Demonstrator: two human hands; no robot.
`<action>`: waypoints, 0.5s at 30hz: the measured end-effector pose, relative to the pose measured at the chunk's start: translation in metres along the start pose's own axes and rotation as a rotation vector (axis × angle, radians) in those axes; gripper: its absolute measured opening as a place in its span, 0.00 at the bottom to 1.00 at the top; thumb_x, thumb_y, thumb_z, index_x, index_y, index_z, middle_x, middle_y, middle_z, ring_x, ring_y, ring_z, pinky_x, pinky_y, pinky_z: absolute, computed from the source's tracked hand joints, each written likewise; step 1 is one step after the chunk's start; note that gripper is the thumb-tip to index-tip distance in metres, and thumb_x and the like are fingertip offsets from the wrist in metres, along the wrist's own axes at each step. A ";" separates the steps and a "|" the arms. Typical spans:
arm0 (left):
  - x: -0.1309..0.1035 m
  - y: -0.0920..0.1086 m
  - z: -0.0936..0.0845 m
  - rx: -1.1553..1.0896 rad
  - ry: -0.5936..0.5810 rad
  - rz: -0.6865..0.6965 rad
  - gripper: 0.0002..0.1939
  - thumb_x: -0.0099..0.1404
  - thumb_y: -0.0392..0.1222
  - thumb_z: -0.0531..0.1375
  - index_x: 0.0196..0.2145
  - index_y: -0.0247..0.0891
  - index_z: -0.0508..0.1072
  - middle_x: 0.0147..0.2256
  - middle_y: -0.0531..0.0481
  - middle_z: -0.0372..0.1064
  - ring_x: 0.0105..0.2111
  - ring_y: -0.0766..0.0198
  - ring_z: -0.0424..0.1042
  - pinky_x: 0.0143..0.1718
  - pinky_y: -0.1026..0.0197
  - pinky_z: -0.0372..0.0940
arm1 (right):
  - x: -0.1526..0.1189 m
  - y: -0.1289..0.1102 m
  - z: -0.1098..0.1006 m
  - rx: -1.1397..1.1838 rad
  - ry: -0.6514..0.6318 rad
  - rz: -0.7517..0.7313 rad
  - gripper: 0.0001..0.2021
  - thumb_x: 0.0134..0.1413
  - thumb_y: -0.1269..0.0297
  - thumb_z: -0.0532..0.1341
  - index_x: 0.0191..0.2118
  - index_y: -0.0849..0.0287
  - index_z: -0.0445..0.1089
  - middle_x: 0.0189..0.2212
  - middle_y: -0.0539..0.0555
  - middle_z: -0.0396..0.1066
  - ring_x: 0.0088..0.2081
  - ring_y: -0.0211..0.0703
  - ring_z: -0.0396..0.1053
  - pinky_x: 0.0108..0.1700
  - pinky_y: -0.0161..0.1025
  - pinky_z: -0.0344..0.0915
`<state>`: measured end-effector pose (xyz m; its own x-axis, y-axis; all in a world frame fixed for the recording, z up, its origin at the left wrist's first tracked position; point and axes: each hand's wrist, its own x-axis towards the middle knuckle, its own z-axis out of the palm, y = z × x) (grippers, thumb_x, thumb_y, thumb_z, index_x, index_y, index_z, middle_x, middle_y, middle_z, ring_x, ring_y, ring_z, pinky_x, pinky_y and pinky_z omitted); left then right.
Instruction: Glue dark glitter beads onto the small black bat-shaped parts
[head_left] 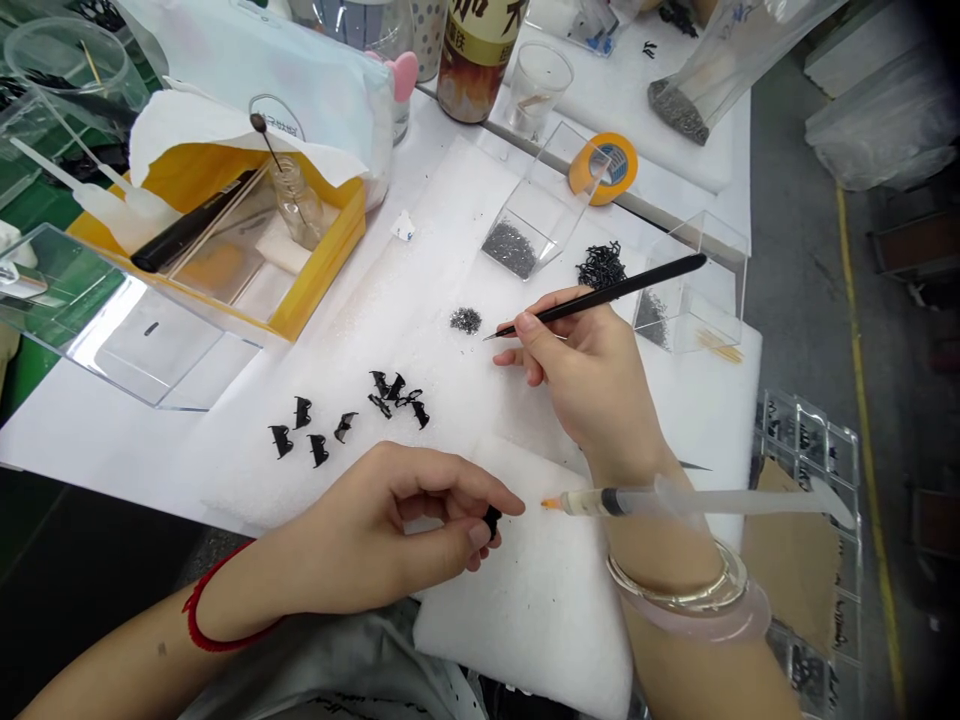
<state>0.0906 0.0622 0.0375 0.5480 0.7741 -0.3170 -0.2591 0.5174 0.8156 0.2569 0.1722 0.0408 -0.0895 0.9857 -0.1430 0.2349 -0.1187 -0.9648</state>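
Observation:
My left hand [420, 530] pinches a small black plastic piece [492, 520] between thumb and fingers; most of the piece is hidden. In my right hand [577, 360] is a slim black pen-like tool [622, 290] with a fine metal tip. That tip points at a small pile of tiny dark shiny bits [466, 320], just right of it and apart from it. A syringe [637, 501] with an orange tip crosses in front of my right wrist; whether it touches is unclear. Several black clip-like parts [319, 450] lie scattered on the white foam left of my hands.
Clear boxes [517, 245] with dark grains, orange tape [604, 168] and a heap of black pieces [600, 265] lie behind my right hand. A yellow box [322, 270] holding a glass bottle [298, 200] stands left. White foam [525, 620] lies before me. A bottled drink [476, 60] stands behind.

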 end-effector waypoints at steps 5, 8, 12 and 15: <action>0.001 -0.001 0.000 -0.036 0.010 -0.014 0.11 0.63 0.32 0.59 0.42 0.40 0.77 0.31 0.51 0.72 0.31 0.69 0.71 0.34 0.69 0.67 | 0.002 0.003 0.000 0.000 -0.004 -0.013 0.05 0.57 0.71 0.61 0.35 0.58 0.64 0.26 0.46 0.66 0.28 0.33 0.70 0.34 0.35 0.75; 0.001 -0.002 0.001 -0.058 0.027 -0.032 0.11 0.63 0.32 0.60 0.42 0.40 0.77 0.30 0.52 0.71 0.32 0.70 0.70 0.34 0.70 0.67 | 0.003 0.003 0.000 0.013 -0.019 -0.038 0.04 0.57 0.72 0.61 0.35 0.58 0.64 0.26 0.47 0.66 0.26 0.32 0.67 0.33 0.36 0.76; 0.002 -0.003 0.003 -0.053 0.059 -0.051 0.12 0.65 0.33 0.58 0.45 0.40 0.75 0.31 0.53 0.71 0.32 0.71 0.72 0.36 0.69 0.67 | -0.002 -0.004 -0.003 0.065 -0.029 -0.026 0.06 0.57 0.73 0.61 0.34 0.58 0.63 0.21 0.43 0.62 0.19 0.29 0.58 0.34 0.37 0.77; 0.003 -0.003 0.005 -0.027 0.120 -0.047 0.12 0.66 0.34 0.58 0.46 0.39 0.73 0.31 0.54 0.69 0.32 0.71 0.73 0.38 0.68 0.69 | -0.011 -0.012 -0.012 0.183 -0.129 0.042 0.06 0.57 0.70 0.63 0.33 0.58 0.63 0.19 0.42 0.62 0.17 0.28 0.55 0.36 0.41 0.77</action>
<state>0.0970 0.0617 0.0367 0.4617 0.7858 -0.4115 -0.2576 0.5627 0.7855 0.2670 0.1640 0.0564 -0.2093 0.9572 -0.1999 0.0625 -0.1909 -0.9796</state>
